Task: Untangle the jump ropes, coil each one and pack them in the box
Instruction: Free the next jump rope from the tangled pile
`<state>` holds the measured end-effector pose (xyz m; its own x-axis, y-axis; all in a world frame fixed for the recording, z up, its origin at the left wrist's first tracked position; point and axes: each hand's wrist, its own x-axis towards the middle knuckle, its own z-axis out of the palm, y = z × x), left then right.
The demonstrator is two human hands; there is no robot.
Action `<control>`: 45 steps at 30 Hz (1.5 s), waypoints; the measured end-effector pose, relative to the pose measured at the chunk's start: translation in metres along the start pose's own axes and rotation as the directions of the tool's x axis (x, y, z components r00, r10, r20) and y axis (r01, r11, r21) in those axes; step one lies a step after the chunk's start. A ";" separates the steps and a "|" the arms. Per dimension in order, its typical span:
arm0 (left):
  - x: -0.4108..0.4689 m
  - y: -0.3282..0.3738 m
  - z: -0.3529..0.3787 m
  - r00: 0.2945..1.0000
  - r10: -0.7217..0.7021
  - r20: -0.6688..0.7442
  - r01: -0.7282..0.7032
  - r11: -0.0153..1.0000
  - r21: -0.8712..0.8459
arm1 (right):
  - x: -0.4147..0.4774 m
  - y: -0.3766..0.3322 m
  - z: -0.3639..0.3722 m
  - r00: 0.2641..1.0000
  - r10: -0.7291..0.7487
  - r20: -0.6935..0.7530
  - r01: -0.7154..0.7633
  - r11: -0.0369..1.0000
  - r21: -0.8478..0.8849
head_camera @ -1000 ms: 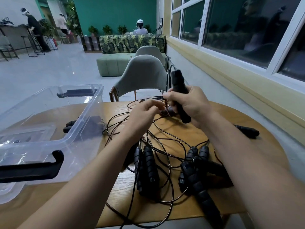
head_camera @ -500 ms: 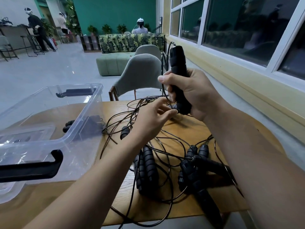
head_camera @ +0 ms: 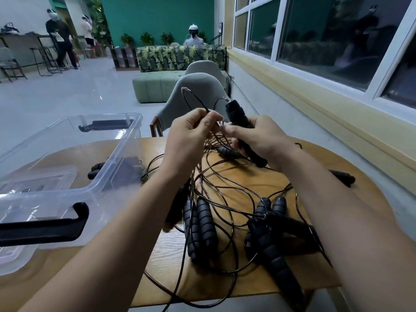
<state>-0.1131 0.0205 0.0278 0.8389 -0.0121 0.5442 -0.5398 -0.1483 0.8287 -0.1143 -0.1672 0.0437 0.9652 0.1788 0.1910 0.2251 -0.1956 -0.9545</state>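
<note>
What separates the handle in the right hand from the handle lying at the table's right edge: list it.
Pose: the held handle is raised off the table and tilted, cord end up; the edge handle lies flat on the table.
Contact: the right hand grips the held handle; no hand holds the edge handle.
Both are black jump-rope handles.

Teal rear wall (head_camera: 157,16); glossy grey floor (head_camera: 67,95); white-framed windows (head_camera: 326,30) along the right wall; leaf-print sofa (head_camera: 180,56), green ottoman (head_camera: 155,85), grey chair (head_camera: 198,95) behind the wooden worktop (head_camera: 258,176)
</note>
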 end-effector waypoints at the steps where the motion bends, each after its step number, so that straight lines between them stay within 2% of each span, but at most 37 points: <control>1: 0.002 0.002 -0.001 1.000 -0.021 -0.003 0.021 0.999 -0.034 | 0.001 0.003 -0.001 1.000 -0.001 0.003 0.001 0.999 -0.053; 5: 0.006 0.012 -0.006 1.000 -0.018 0.007 0.019 0.993 -0.116 | 0.004 0.011 -0.001 1.000 0.016 0.007 -0.014 0.989 -0.150; 9: 0.005 0.015 -0.005 1.000 -0.008 0.001 0.008 0.990 -0.140 | 0.005 0.012 -0.003 0.999 -0.001 -0.035 -0.004 0.988 -0.152; 14: 0.001 0.008 0.000 0.995 -0.102 -0.002 0.101 0.988 -0.114 | 0.001 0.000 -0.005 0.993 -0.074 -0.095 0.065 0.993 -0.095; 19: -0.008 0.002 0.012 0.980 -0.164 0.114 0.167 0.986 -0.022 | -0.007 -0.032 -0.007 0.973 -0.189 -0.135 0.195 0.980 0.037; 23: -0.017 0.003 0.022 0.957 -0.141 0.253 0.126 0.989 0.078 | -0.016 -0.054 -0.004 0.966 -0.241 -0.091 0.251 0.960 0.122; 25: -0.019 0.002 0.026 0.955 -0.117 0.274 0.093 0.991 0.099 | -0.018 -0.059 -0.003 0.966 -0.246 -0.077 0.255 0.956 0.146; 28: -0.018 -0.003 0.027 0.966 -0.104 0.238 0.094 0.994 0.051 | -0.019 -0.063 -0.004 0.960 -0.271 -0.078 0.280 0.946 0.163; 33: -0.015 0.001 0.021 0.986 -0.032 0.165 0.020 0.997 0.074 | -0.016 -0.062 -0.007 0.952 -0.289 -0.097 0.303 0.931 0.204; 36: -0.007 0.012 0.011 0.996 0.012 0.084 -0.009 0.999 -0.042 | -0.014 -0.054 -0.010 0.974 -0.212 -0.082 0.221 0.969 0.114; 40: 0.003 0.024 -0.005 0.999 -0.014 -0.029 0.009 0.982 -0.187 | -0.008 -0.037 -0.010 0.995 -0.083 -0.052 0.083 0.997 -0.004; 45: 0.008 0.028 -0.018 0.996 -0.054 -0.070 0.035 0.968 -0.249 | -0.009 -0.029 -0.008 0.999 0.020 0.027 -0.016 0.987 -0.161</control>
<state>-0.1234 0.0340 0.0578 0.8598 0.0648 0.5065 -0.5106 0.1025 0.8537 -0.1287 -0.1706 0.0710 0.9656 0.2010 0.1653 0.2285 -0.3510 -0.9081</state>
